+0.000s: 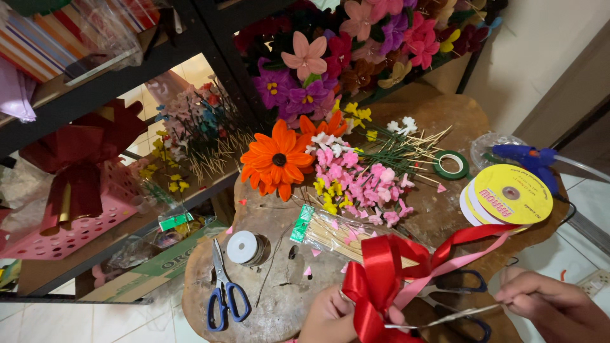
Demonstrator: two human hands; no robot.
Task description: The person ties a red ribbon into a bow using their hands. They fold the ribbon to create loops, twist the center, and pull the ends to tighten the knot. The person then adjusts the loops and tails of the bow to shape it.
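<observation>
My left hand (330, 317) grips the middle of a looped red ribbon bow (376, 282) low over a round wooden table (279, 305). A pink ribbon strip (457, 260) and a red tail (473, 236) trail from the bow toward the right. My right hand (553, 305) pinches a thin wire or string (445, 316) that runs to the bow. Dark-handled scissors (464, 282) lie under the ribbon between my hands.
Blue-handled scissors (223, 295), a white spool (243, 247), a packet of wooden sticks (330, 234), small pink and yellow stick flowers (359, 181), orange flowers (277, 159), green tape (451, 164), yellow ribbon reels (508, 194) and a blue glue gun (530, 159) are on the table. Shelves stand behind.
</observation>
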